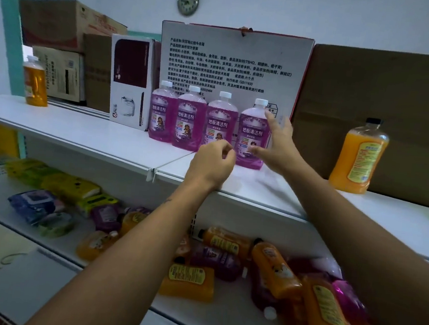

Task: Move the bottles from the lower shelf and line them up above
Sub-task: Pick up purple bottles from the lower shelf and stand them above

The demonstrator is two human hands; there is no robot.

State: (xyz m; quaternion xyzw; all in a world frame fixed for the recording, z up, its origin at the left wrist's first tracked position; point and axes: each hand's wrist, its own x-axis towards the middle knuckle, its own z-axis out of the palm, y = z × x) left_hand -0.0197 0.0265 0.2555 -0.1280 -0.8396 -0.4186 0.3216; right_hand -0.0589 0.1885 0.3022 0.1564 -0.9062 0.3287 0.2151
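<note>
While four purple floor-cleaner bottles stand mid-frame on upper shelf, my right hand spread beside rightmost, left hand loosely curled, empty; careless nudge topples row.

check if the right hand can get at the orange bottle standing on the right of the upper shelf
Probably yes. The right hand is open beside the rightmost purple plastic bottle, and only bare white upper shelf lies between it and the upright orange plastic bottle.

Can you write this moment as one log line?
upper shelf: four purple bottles lined up | right hand open beside last | left hand empty
</note>
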